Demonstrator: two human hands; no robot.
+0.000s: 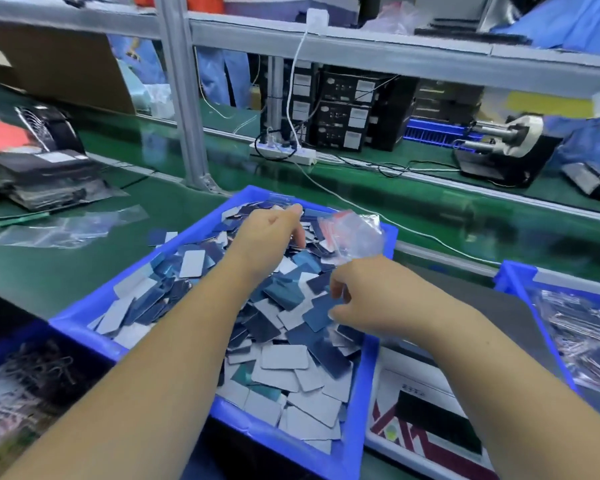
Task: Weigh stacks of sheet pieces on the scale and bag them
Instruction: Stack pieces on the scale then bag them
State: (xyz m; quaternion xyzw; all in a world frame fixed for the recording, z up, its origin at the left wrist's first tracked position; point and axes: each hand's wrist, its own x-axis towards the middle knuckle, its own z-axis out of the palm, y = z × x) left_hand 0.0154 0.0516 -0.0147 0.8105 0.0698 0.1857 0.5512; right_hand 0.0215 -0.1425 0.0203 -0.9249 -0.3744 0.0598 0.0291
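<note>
left hand curled into sheet pieces, fingertips buried, grip unclear | right hand apparently pinching clear bag | scale beneath right forearm, half hidden

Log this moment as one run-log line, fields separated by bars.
stage: picking pieces | left hand: in sheet pieces, grip unclear | right hand: pinching clear bag | blue bin: full | scale: bare

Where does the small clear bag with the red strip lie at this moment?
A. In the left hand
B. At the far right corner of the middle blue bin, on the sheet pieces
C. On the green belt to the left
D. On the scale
B: the clear bag rests on the sheet pieces by the far right corner of the blue bin.
</note>
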